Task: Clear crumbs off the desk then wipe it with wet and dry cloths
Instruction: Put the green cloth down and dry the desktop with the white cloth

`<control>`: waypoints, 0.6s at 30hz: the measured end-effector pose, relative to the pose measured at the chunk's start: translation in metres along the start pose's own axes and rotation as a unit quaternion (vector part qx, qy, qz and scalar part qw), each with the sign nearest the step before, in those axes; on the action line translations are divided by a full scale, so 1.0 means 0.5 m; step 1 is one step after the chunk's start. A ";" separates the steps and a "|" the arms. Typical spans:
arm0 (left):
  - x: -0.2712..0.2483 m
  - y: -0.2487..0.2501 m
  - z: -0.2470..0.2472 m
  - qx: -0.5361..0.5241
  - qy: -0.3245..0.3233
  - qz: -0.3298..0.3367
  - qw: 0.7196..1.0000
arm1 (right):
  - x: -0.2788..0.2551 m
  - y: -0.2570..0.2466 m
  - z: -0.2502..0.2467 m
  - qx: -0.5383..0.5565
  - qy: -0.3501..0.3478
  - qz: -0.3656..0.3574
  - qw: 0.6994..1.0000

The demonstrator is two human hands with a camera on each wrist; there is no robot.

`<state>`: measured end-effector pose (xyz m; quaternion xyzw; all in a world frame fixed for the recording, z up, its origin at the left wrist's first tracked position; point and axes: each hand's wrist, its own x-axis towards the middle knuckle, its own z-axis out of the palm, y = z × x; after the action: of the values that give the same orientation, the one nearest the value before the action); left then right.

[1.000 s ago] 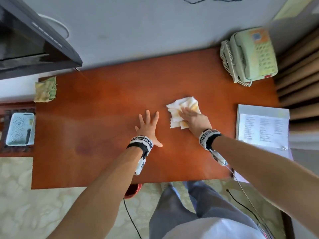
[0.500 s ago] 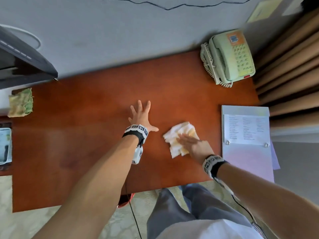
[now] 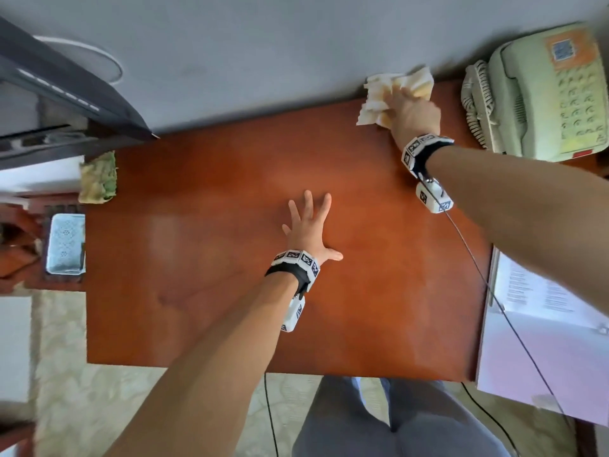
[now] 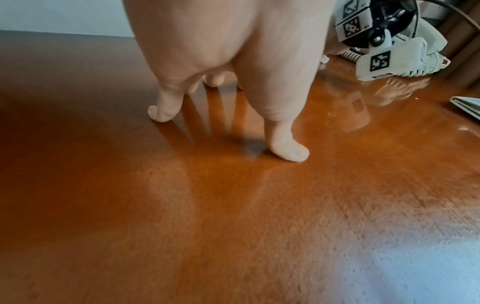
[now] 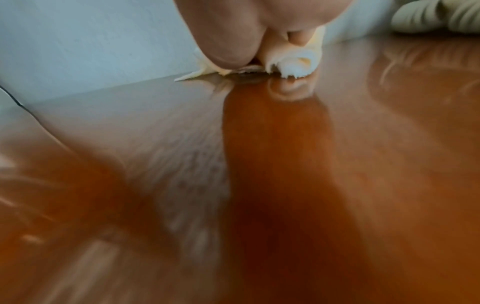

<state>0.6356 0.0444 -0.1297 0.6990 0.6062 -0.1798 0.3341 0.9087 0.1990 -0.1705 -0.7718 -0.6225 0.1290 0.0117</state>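
The white cloth (image 3: 392, 94) is pressed at the far right edge of the counter (image 3: 214, 258), beside the telephone (image 3: 540, 94), under outstretched fingers of the right hand (image 3: 413, 115); the left hand (image 3: 308, 225) is spread flat, empty, mid-counter. No crumbs are seen; wiping is judged underway, with the green cloth (image 3: 98, 178) lying unused far left

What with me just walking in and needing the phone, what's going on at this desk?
A person is wiping the desk. Their right hand presses a white-and-yellow cloth against its far edge, just left of the phone. The left hand rests flat mid-desk, fingers spread, holding nothing. A second, greenish cloth lies untouched at the far left corner.
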 end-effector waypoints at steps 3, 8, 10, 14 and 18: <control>0.001 -0.002 0.001 0.004 -0.001 0.000 1.000 | -0.003 -0.005 0.001 0.007 0.010 -0.018 1.000; -0.006 0.003 -0.004 0.015 -0.011 -0.006 1.000 | -0.118 -0.011 0.050 -0.034 -0.027 -0.096 0.994; -0.008 0.005 -0.006 0.025 -0.015 -0.005 1.000 | -0.202 -0.021 0.058 -0.059 -0.058 -0.134 0.988; -0.011 0.011 -0.009 0.042 -0.027 -0.008 0.999 | -0.355 -0.031 0.072 -0.039 -0.083 -0.190 0.978; -0.012 0.013 -0.014 0.038 -0.030 -0.010 0.999 | -0.338 -0.022 0.063 -0.019 -0.076 -0.176 0.981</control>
<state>0.6396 0.0443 -0.1192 0.6993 0.5954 -0.2271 0.3238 0.8589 0.0342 -0.1679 -0.6379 -0.7503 0.1711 -0.0281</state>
